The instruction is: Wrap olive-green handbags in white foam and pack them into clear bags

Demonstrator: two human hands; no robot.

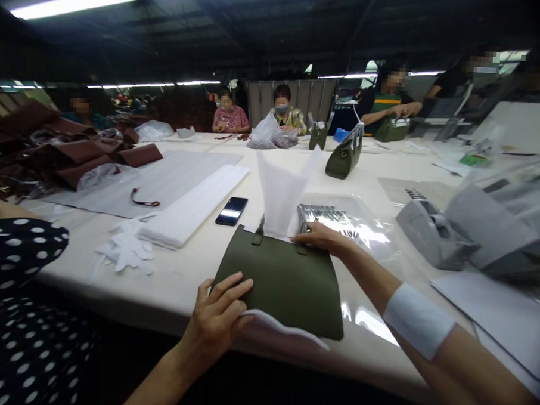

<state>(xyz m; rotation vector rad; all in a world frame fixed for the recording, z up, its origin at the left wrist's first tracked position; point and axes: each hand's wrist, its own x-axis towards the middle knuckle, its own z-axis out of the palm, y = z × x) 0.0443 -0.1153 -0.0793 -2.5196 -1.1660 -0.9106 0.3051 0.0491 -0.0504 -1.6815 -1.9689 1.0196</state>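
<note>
A dark green handbag (279, 286) lies tilted at the table's front edge. White tissue paper (282, 191) stands up out of its top. My left hand (223, 308) grips the bag's lower left side, fingers over the front and the thumb by a white sheet (286, 331) that shows under the bottom edge. At the top edge, beside the handle tab on the right, my right hand (320, 237) has its fingers closed on the rim; the fingertips are partly hidden. A white band wraps my right forearm. Behind that hand are clear printed plastic bags (350, 221).
Left of the bag lie a phone (231, 211), a folded white stack (193, 208), white cut-outs (127, 247) and a brown strap (145, 198). A tape dispenser (436, 233) stands right. Brown bags (88, 153) are heaped left; another green bag (345, 155) stands beyond. Several people sit across.
</note>
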